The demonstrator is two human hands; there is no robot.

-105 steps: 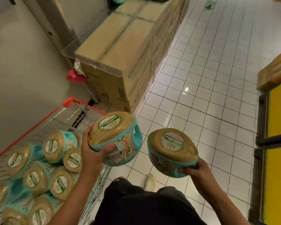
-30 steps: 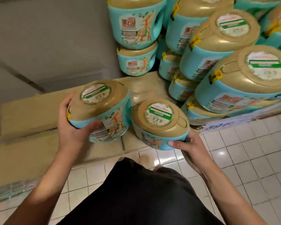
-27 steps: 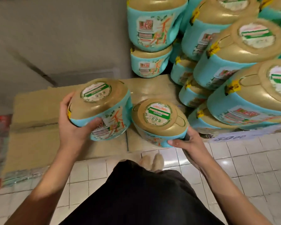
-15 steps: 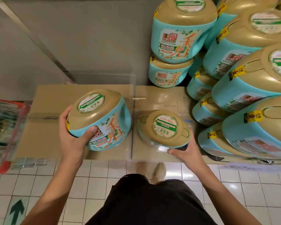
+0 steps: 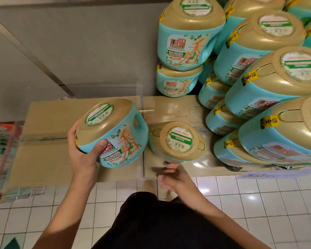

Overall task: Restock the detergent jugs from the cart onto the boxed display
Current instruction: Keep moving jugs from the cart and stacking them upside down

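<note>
My left hand (image 5: pixel 82 155) grips a teal detergent jug with a gold top (image 5: pixel 113 133), tilted, above the cardboard boxed display (image 5: pixel 48 141). A second jug (image 5: pixel 176 141) stands upright on the box top behind a clear plastic sheet. My right hand (image 5: pixel 174 177) hovers just in front of that jug, fingers loose and blurred, holding nothing. A tall stack of the same jugs (image 5: pixel 258 83) fills the right side of the display.
The red shopping cart (image 5: pixel 0 159) stands at the left edge beside the boxes. A grey wall rises behind the display. White tiled floor (image 5: pixel 258 203) lies in front, with my dark-clothed body below. A price strip (image 5: pixel 276 173) runs along the display's front edge.
My right hand has set its jug down on the box top and let go, pulling back a little. My left hand still holds its jug, tilted more.
</note>
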